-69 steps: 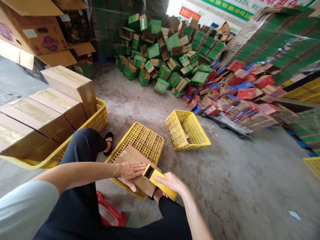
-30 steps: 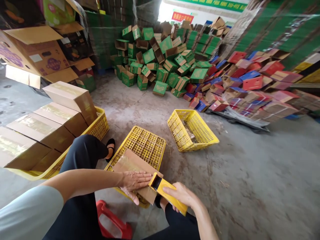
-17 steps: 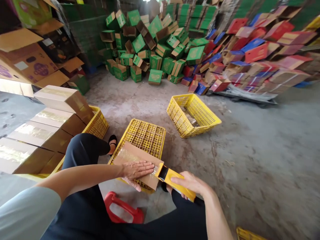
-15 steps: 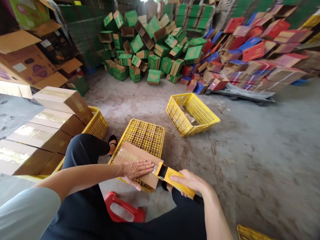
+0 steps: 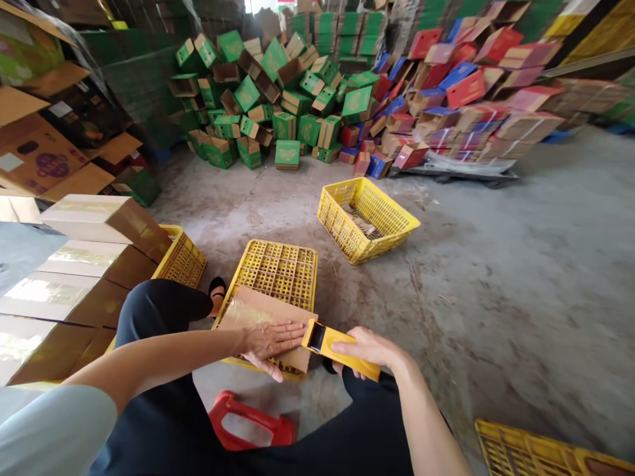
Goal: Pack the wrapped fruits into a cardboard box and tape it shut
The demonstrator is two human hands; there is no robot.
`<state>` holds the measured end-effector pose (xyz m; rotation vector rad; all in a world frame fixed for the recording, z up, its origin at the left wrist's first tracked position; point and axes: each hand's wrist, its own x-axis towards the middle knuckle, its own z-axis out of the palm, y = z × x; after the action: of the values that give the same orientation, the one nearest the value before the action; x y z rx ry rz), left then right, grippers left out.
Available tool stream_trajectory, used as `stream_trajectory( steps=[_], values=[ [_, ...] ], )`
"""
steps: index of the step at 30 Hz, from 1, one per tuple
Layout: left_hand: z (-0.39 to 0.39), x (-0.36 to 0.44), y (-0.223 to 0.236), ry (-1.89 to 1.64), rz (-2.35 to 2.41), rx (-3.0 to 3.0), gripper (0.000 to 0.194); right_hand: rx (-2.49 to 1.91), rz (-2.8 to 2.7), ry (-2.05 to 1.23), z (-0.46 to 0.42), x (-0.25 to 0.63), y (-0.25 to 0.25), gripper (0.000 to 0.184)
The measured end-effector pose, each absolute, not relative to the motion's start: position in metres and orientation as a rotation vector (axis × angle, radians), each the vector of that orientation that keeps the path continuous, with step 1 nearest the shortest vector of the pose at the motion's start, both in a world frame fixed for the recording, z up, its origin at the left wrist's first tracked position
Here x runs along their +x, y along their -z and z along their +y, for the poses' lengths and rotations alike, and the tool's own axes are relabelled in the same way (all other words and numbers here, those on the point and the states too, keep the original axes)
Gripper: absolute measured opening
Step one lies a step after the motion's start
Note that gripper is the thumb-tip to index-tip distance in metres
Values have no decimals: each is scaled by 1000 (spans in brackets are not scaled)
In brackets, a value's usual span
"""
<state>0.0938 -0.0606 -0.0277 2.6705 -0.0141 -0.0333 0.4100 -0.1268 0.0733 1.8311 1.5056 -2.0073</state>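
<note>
A flat-lying cardboard box [image 5: 270, 307] with shiny clear tape on top rests on an upturned yellow crate [image 5: 280, 268]. My left hand [image 5: 270, 344] lies flat on its top, fingers stretched out toward the right end. My right hand [image 5: 367, 350] is wrapped round the handle of a yellow hand tool [image 5: 347, 354], which looks like a carton stapler with a dark front section. The tool's head meets the box's right edge, close to my left fingertips. Its far lower side is partly hidden by my hand.
Taped cartons [image 5: 74, 284] stand stacked in a yellow crate [image 5: 186, 261] at left. A red handle-shaped object [image 5: 253, 423] lies between my legs. Another yellow crate [image 5: 367, 218] sits ahead, one more [image 5: 540, 453] at lower right. Green boxes [image 5: 282, 125] and red-blue boxes [image 5: 466, 92] are heaped behind.
The camera view has turned slightly right, so the background shifts left. My left hand stays flat on the box, and the tool remains at its right edge with little visible movement.
</note>
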Motion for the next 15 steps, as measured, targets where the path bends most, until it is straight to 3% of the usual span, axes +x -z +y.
stream_trajectory(
  steps=[15],
  values=[
    [-58, 93, 24, 117, 3, 2635, 102, 1895, 1472, 2089, -152, 455, -56, 63]
  ],
)
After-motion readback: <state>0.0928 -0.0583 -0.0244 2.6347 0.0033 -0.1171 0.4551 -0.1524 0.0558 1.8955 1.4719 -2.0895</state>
